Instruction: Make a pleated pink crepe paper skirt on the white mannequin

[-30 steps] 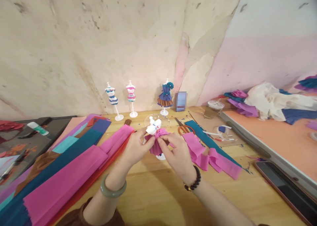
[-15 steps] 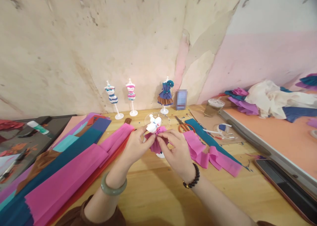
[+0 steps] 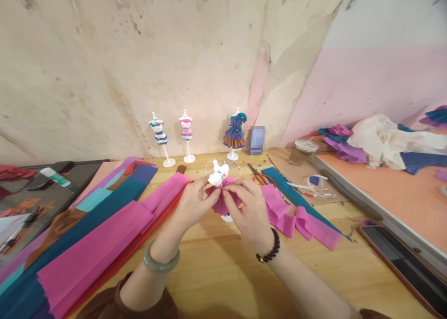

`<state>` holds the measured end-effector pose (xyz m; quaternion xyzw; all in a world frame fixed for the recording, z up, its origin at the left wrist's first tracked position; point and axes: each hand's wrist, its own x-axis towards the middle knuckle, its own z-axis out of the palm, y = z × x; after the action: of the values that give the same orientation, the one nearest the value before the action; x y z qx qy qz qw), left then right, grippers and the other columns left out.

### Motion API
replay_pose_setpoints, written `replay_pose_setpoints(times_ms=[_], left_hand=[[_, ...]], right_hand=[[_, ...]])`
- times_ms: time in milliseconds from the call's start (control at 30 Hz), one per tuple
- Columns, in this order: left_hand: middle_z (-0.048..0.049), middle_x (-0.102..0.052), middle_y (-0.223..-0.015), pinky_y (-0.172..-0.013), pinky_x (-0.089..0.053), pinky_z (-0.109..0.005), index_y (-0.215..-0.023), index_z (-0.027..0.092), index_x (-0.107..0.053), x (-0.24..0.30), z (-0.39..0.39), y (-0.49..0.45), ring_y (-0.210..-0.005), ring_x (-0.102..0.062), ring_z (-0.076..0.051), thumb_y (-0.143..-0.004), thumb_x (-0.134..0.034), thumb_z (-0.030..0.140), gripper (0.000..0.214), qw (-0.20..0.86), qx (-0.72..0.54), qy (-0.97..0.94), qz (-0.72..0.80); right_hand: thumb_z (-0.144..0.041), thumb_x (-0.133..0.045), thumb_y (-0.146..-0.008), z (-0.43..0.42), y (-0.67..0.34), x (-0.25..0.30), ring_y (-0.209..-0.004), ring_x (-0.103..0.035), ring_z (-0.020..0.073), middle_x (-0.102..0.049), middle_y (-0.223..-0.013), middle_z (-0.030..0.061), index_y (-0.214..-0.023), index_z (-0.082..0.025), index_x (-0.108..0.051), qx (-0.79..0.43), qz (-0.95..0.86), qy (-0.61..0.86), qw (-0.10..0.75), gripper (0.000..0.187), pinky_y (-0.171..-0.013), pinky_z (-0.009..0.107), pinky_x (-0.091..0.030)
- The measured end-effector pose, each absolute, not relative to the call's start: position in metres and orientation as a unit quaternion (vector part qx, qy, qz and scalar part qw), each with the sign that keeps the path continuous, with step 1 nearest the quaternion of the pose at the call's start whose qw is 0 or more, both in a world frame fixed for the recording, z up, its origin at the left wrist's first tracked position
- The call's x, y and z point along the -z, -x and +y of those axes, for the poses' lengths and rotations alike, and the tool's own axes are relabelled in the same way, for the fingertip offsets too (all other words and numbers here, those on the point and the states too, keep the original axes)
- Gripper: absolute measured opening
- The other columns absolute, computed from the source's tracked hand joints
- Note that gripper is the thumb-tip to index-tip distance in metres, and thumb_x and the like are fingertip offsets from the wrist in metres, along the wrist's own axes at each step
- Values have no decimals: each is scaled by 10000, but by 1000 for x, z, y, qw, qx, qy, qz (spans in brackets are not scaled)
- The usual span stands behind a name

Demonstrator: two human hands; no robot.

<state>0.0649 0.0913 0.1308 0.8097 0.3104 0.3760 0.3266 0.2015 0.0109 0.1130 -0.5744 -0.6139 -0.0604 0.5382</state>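
Between my hands a small white dress-form mannequin leans to the left, a gathered pink crepe paper skirt around its lower part. My left hand is closed around the mannequin's side, thumb at the waist. With thumb and fingertips together, my right hand pinches the pink paper at the waist. The fingers hide part of the waist, while the white base shows below the skirt. A clear round dish with pins lies just behind the mannequin.
Three dressed mannequins stand by the wall, one in a blue and brown dress. Folded crepe paper strips cover the left side. To the right lie scissors, a pink strip, a lidded cup and a phone.
The camera view has shifted slightly. Both hands keep nearly the same grip at the mannequin's waist, with only small finger movement.
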Motion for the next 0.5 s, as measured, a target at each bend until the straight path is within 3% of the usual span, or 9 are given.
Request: replay_pose_setpoints(times_ms=[267, 500], left_hand=[[-33, -774, -990, -785, -552, -276, -1055, 176, -707, -131, 91, -65, -881, -713, -203, -864, -594, 240, 231, 344, -381, -806, 295], [-36, -773, -1002, -795, -555, -284, -1052, 175, -706, -129, 92, -65, -905, -714, -209, -862, -598, 234, 226, 344, -385, -806, 289]], right_hand=[[-206, -561, -880, 17, -202, -113, -726, -617, 184, -672, -801, 43, -805, -211, -659, -119, -562, 562, 595, 124, -664, 325, -506], [-212, -571, -845, 20, -202, -115, -687, -636, 186, -722, -770, 43, -801, -206, -666, -147, -532, 569, 609, 104, -647, 317, -517]])
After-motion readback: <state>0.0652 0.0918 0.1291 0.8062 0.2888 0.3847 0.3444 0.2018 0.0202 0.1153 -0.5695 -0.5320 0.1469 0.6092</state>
